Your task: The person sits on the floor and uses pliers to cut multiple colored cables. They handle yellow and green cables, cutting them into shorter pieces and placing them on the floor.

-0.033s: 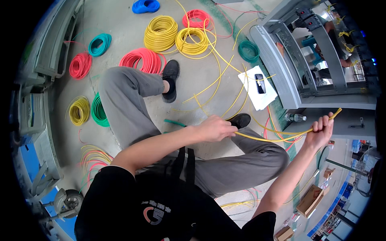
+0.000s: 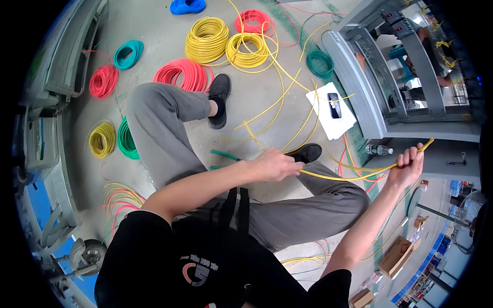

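Observation:
Between my two hands runs a length of yellow wire [image 2: 336, 178], sagging a little over my bent right leg. My left hand [image 2: 278, 165] is closed in a pinch on one end portion, in front of my body. Out to the right, my right hand [image 2: 409, 164] wraps its fingers round the wire, and tips of it stick out above the fist. A second yellow strand joins the held one at my right hand and leads back toward the floor. Several loose yellow wires lie beyond my left hand.
Large yellow coils [image 2: 206, 40], red coils [image 2: 181, 75] and green coils [image 2: 319, 64] lie on the floor. A black phone [image 2: 334, 105] rests on white paper [image 2: 324, 123] beside a grey metal cabinet [image 2: 359, 77]. Near it lies a plastic bottle [image 2: 379, 150]. A cardboard box [image 2: 395, 257] sits at lower right.

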Available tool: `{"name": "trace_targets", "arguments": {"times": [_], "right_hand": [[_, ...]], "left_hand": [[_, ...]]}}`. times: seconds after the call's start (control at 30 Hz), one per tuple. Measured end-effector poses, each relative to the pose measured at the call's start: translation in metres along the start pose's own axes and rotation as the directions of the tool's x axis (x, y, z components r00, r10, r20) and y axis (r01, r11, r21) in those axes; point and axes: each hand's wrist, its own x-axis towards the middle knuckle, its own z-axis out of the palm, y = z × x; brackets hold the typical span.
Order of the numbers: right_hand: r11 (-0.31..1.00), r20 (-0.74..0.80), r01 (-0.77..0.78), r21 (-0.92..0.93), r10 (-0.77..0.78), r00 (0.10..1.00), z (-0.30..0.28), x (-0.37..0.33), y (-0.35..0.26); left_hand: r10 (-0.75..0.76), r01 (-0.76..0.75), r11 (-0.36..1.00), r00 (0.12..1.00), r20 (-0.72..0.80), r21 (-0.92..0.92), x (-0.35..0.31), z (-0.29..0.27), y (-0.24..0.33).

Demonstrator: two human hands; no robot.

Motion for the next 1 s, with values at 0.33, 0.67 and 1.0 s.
{"name": "trace_targets", "arguments": {"times": [0.33, 0.67, 1.0], "right_hand": [[0.752, -0.076, 0.156, -0.64, -0.265, 0.961, -0.001, -0.007, 0.025], [0.771, -0.098, 0.119, -0.626, -0.23, 0.968, -0.005, -0.004, 0.018], [0.853, -0.092, 0.058, -0.518, -0.123, 0.988, 0.013, -0.007, 0.022]], "left_hand": [[-0.212, 0.207, 0.97, 0.977, 0.022, 0.131, -0.035, 0.043, -0.03], [-0.489, 0.371, 0.818, 0.851, 0.191, 0.439, -0.107, 0.117, -0.132], [-0.57, 0.471, 0.725, 0.82, 0.055, 0.503, -0.083, 0.117, -0.215]]}}
